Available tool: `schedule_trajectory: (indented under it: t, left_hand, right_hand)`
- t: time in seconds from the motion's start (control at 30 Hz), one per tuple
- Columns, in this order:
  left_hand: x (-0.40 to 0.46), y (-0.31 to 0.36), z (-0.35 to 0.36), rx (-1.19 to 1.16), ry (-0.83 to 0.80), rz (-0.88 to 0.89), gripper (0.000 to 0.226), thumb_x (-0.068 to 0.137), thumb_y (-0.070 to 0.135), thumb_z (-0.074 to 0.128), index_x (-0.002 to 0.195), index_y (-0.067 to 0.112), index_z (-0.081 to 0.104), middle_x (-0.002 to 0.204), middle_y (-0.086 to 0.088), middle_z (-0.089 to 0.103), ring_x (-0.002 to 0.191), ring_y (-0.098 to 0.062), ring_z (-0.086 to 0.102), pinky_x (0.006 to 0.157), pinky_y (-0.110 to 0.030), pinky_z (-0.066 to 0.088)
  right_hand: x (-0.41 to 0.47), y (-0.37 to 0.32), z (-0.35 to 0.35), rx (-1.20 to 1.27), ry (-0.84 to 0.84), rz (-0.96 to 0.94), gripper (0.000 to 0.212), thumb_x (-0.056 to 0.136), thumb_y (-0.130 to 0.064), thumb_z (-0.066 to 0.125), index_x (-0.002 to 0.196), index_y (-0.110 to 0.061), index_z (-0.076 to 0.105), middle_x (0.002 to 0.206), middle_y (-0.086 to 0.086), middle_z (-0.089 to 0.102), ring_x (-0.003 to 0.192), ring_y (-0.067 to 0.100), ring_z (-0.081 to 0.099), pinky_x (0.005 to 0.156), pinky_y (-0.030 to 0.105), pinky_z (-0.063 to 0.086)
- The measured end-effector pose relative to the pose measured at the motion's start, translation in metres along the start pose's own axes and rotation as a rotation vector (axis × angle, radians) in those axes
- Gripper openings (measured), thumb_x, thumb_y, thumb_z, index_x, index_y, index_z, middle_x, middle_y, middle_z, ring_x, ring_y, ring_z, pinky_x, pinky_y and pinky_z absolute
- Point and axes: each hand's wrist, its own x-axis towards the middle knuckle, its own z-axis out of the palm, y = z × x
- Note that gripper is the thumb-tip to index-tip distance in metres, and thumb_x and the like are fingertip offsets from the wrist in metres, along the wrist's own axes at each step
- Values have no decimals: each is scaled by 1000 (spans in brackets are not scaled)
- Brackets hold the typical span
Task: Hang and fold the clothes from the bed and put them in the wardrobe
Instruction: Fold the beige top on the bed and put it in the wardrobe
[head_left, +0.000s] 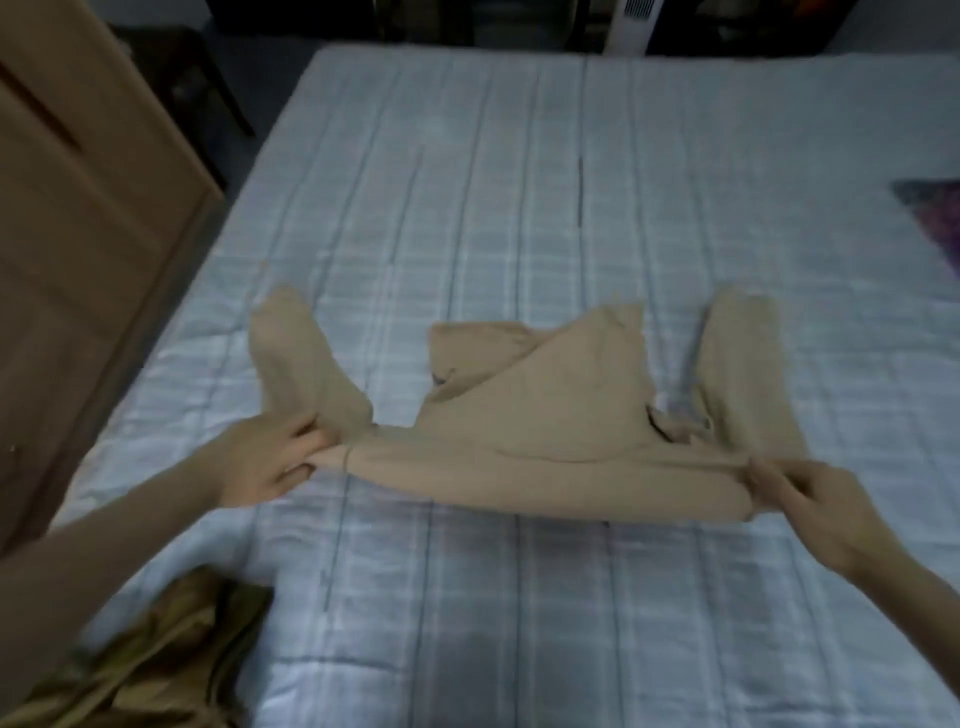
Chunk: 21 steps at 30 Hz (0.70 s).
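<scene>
Head view: a tan top (545, 431) lies mid-fold on the bed (519, 208), sleeves pointing toward the far edge. The left hand (265, 462) pinches the top's left corner in curled fingers; the right hand (821, 499) pinches its right corner. An olive garment (156, 660) sits nearer the camera than the top. Even tension across both corners should keep the fold line straight.

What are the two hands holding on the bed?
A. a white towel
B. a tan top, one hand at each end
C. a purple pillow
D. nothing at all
B: the left hand and the right hand each grip an end of the tan top, which is stretched between them over the striped bed.
</scene>
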Motion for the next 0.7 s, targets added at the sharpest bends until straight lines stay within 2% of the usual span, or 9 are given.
schedule_trajectory:
  t: [0.1, 0.17, 0.27, 0.33, 0.4, 0.5, 0.57, 0.6, 0.7]
  left_hand:
    - [-55, 44, 85, -46, -81, 12, 40, 81, 31, 48, 120, 23, 54, 99, -2, 45, 79, -16, 50, 56, -24, 45]
    - [-82, 67, 127, -77, -117, -25, 50, 74, 26, 62, 124, 26, 54, 100, -1, 45, 77, -17, 56, 57, -21, 49]
    - [-116, 97, 170, -120, -229, -65, 70, 60, 13, 83, 125, 27, 58, 99, -3, 44, 74, -22, 58, 59, -24, 48]
    - [-133, 108, 181, -91, -276, -79, 74, 61, 14, 85, 128, 28, 58, 99, -2, 45, 76, -23, 57, 57, -26, 47]
    - [-146, 117, 187, -50, -294, -63, 74, 63, 20, 81, 132, 30, 55, 100, -3, 47, 81, -24, 55, 60, -30, 47]
    - [-153, 135, 185, 0, -189, -140, 56, 74, 37, 58, 130, 33, 54, 104, -2, 50, 90, -26, 50, 69, -38, 41]
    - [-147, 155, 180, -41, -80, -269, 50, 76, 45, 50, 125, 32, 55, 107, -3, 53, 94, -27, 51, 74, -40, 35]
    - [-142, 166, 179, -69, -40, -307, 51, 77, 47, 50, 124, 30, 56, 110, -2, 54, 96, -26, 50, 77, -39, 33]
    - [-124, 194, 181, -235, -11, -369, 60, 79, 52, 54, 133, 24, 50, 119, 2, 51, 106, -17, 46, 85, -32, 29]
  right_hand:
    - [-47, 44, 67, -42, -134, 11, 80, 78, -86, 21, 62, -18, 58, 57, 1, 59, 56, 10, 57, 59, 34, 46]
    - [-71, 67, 101, -73, -202, -9, 67, 79, -82, 26, 60, -23, 51, 52, -1, 53, 52, 7, 53, 53, 24, 41]
    - [-100, 96, 135, -155, -264, -40, 42, 82, -72, 44, 68, -34, 53, 53, -8, 52, 52, 2, 52, 49, 16, 37]
    - [-115, 113, 148, -231, -284, -53, 39, 82, -70, 49, 67, -35, 53, 54, -13, 53, 54, -2, 52, 51, 14, 36]
    - [-128, 127, 161, -319, -256, -130, 38, 81, -69, 46, 69, -34, 56, 58, -12, 55, 57, 6, 58, 52, 24, 42]
    - [-142, 128, 181, -474, -163, -151, 43, 75, -61, 43, 82, -24, 64, 74, -3, 60, 68, 29, 64, 55, 37, 45]
    - [-145, 113, 193, -453, -105, -108, 46, 72, -56, 46, 92, -19, 63, 86, 5, 59, 76, 33, 59, 61, 38, 45]
    - [-146, 103, 199, -408, -78, -147, 46, 71, -53, 49, 96, -17, 62, 91, 7, 58, 78, 34, 57, 63, 39, 46]
    - [-151, 73, 219, -299, -81, -260, 43, 72, -43, 61, 107, -18, 59, 95, 3, 62, 83, 29, 60, 73, 35, 42]
